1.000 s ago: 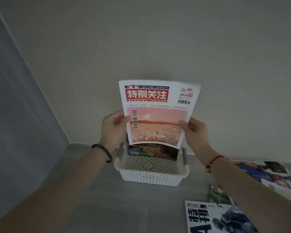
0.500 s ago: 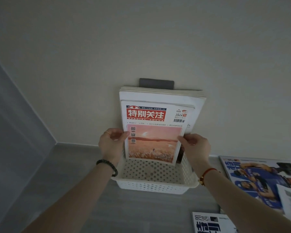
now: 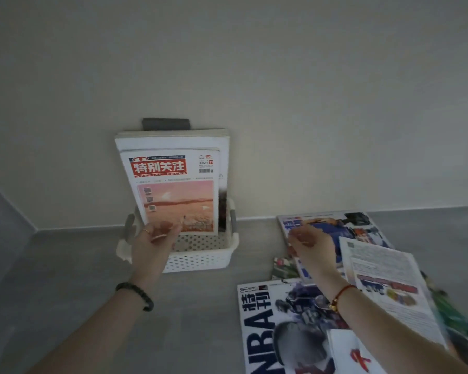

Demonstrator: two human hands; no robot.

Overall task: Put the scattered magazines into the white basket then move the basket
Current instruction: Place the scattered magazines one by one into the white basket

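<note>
The white perforated basket [image 3: 200,259] sits on the grey floor against the wall. A magazine with a red title and pink cover [image 3: 177,190] stands upright in it, leaning on other magazines behind it. My left hand [image 3: 153,242] hovers by that magazine's lower left corner, fingers loosely spread, holding nothing. My right hand [image 3: 310,245] is over the scattered magazines to the right, above a blue-covered magazine [image 3: 333,230], fingers loosely curled and holding nothing. An NBA magazine [image 3: 281,327] lies nearer me.
More magazines and a text-printed one [image 3: 387,287] overlap at the right on the grey floor [image 3: 65,292]. A grey wall panel stands on the left. A dark grey tab [image 3: 166,123] shows above the basket's magazines.
Both hands have let go of the red-titled magazine, which now stands in the basket. My right hand has moved right toward the scattered magazines. The view has shifted right.
</note>
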